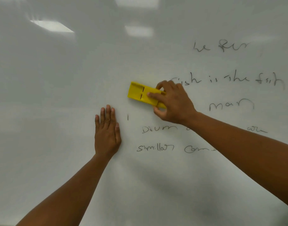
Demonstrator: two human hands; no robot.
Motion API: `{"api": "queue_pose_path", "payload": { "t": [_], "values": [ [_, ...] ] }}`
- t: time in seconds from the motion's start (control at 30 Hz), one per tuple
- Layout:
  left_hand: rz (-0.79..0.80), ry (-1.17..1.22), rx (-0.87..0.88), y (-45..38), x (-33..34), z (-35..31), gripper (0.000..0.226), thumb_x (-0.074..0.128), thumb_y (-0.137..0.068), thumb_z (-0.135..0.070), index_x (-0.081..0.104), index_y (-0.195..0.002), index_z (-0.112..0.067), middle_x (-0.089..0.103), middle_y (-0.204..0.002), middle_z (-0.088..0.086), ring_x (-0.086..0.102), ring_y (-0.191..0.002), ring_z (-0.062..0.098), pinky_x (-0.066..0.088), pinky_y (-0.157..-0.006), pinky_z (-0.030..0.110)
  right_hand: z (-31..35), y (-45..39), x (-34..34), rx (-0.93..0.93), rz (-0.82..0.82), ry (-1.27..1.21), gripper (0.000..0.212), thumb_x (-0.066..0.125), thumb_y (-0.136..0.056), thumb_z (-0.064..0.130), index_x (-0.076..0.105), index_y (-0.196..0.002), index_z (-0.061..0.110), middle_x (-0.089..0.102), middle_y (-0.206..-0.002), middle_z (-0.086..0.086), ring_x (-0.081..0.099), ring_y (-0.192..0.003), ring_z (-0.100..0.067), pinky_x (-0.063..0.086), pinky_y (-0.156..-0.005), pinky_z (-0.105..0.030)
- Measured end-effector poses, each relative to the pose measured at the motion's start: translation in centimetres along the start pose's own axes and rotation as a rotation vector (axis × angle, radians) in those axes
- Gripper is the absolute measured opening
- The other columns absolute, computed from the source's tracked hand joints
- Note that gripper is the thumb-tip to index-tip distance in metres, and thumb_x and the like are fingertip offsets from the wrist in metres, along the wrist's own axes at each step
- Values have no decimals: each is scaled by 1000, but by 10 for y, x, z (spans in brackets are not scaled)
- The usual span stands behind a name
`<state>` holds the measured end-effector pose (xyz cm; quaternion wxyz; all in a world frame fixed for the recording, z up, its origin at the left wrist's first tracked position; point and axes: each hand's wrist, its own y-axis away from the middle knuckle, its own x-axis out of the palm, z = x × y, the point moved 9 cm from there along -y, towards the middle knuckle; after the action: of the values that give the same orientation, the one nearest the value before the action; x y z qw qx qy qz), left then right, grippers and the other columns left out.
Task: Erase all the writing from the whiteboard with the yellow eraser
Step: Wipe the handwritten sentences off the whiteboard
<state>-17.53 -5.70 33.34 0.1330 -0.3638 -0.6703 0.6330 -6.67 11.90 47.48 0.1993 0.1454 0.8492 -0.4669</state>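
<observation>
A whiteboard (58,95) fills the whole view. My right hand (172,103) grips the yellow eraser (140,93) by its right end and holds it flat against the board near the middle. Black handwriting (231,79) runs in several lines on the right half, above, beside and below the eraser; my right arm covers part of the lower lines. A short black stroke (127,117) stands below the eraser. My left hand (107,132) lies flat on the board with straight fingers, left of the lower lines.
The board's left half carries no writing. Ceiling lights reflect as bright patches (51,26) near the top. No board edge, tray or other object shows.
</observation>
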Motion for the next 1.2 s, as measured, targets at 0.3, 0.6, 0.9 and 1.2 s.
{"api": "queue_pose_path", "payload": {
  "t": [0.3, 0.6, 0.9, 1.2],
  "values": [
    [32, 4, 30, 6, 1, 2, 58, 27, -104, -22, 18, -159, -4, 11, -168, 9, 5, -156, 24, 4, -127, 45, 63, 35, 48, -399, 401, 11, 42, 62, -84, 38, 61, -126, 35, 55, -120, -5, 53, -102, -24, 40, -85, -40],
    [29, 10, -1, 9, 0, -1, 57, 26, -104, -21, 20, -158, -2, 11, -167, 9, 4, -156, 24, 2, -127, 45, 11, 5, 6, 28, 61, 19, 45, 64, -77, 35, 65, -121, 28, 58, -112, -9, 54, -91, -29, 39, -73, -39],
    [45, -3, -2, 13, 2, 1, 58, 26, -104, -22, 17, -159, -4, 11, -168, 10, 3, -156, 24, 2, -127, 45, 66, 62, 47, -503, 304, 90, 37, 62, -79, 31, 63, -116, 30, 60, -112, -7, 56, -91, -26, 45, -77, -41],
    [-8, -58, -17, -5, 2, -13, 58, 22, -105, -24, 13, -157, -1, 4, -166, 10, -1, -155, 24, -6, -126, 47, -16, 37, 2, 107, -76, 23, 45, 65, -71, 35, 64, -115, 25, 57, -106, -11, 53, -87, -29, 36, -70, -38]
  ]
}}
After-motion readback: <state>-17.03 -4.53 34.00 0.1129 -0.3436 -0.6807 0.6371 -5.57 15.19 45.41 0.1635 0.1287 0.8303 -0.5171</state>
